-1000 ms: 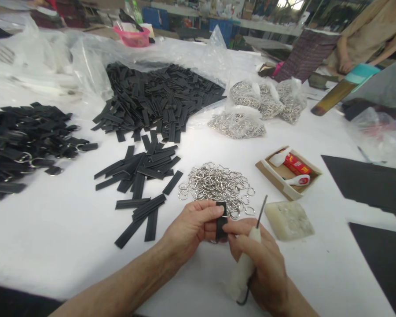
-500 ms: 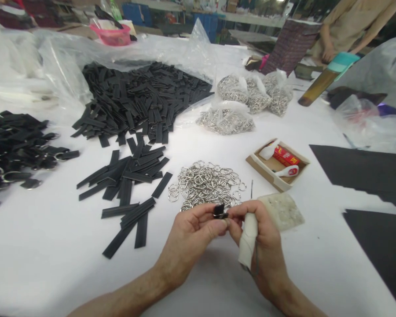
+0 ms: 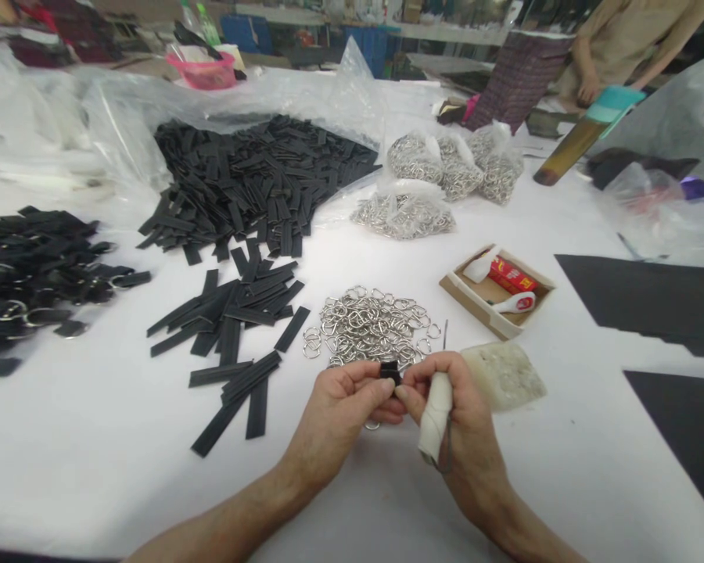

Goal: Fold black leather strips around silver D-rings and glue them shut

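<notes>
My left hand (image 3: pixel 340 414) is closed, pinching a short black strap (image 3: pixel 390 371) that is folded over. Below its fingers peeks part of a metal ring (image 3: pixel 372 425); whether the strap runs through it is hidden. My right hand (image 3: pixel 466 430) touches the strap's right side with thumb and forefinger. It also grips an awl-like tool with a pale wrapped handle (image 3: pixel 435 418); a thin dark tip (image 3: pixel 446 335) rises above the knuckles. Just beyond both hands lies a heap of loose metal D-rings (image 3: pixel 375 320). Loose black straps (image 3: pixel 228 313) are spread to the left.
A big pile of black straps (image 3: pixel 258 180) lies behind, and straps with rings (image 3: pixel 41 274) at far left. Bagged rings (image 3: pixel 404 213), an open box (image 3: pixel 475 301), a waxy-looking slab (image 3: pixel 508 375), a bottle (image 3: pixel 590 133) and black sheets (image 3: pixel 639 305) are around. A person (image 3: pixel 622 47) stands behind.
The folded strap has turned in my fingers, and a ring now shows under my left hand. My right hand and its tool have shifted slightly left. The view has moved a little.
</notes>
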